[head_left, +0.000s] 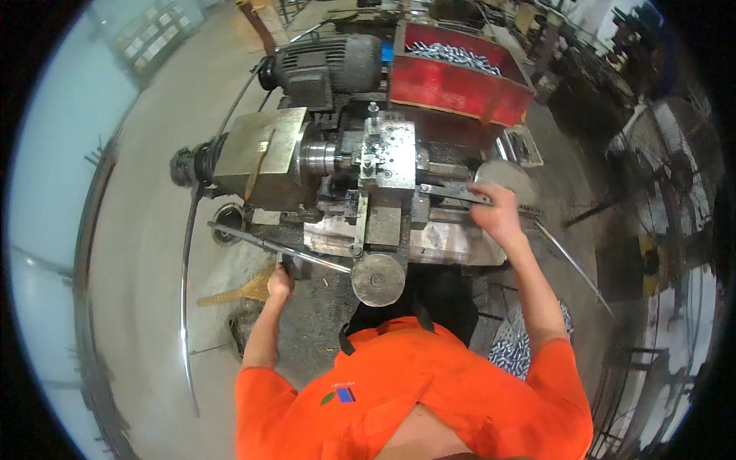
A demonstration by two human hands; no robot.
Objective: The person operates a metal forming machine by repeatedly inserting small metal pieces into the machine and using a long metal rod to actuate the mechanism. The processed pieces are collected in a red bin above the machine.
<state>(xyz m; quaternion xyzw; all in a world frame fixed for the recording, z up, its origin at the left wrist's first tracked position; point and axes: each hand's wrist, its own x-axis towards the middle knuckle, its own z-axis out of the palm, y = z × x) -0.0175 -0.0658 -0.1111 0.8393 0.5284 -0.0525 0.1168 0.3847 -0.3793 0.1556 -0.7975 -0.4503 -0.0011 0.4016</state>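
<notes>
A lathe-like metal machine stands before me, its spindle chuck point(316, 158) facing a block-shaped tool carriage point(395, 153). From the carriage a flat metal lever point(454, 193) runs to the right, and my right hand point(497, 213) is closed round its outer end. Lower on the left, my left hand point(280, 284) is closed by the machine's front edge, at a small dark part whose kind I cannot make out. Just above that hand a long steel bar point(284, 249) slants toward a round metal disc point(378, 280) close to my body.
An electric motor point(330, 65) sits behind the spindle housing point(257, 157). A red bin point(460, 88) of small shiny metal parts stands at the back. More such parts lie in a heap point(512, 349) by my right elbow. A large fan point(667, 169) stands at right, a broom point(234, 294) at left.
</notes>
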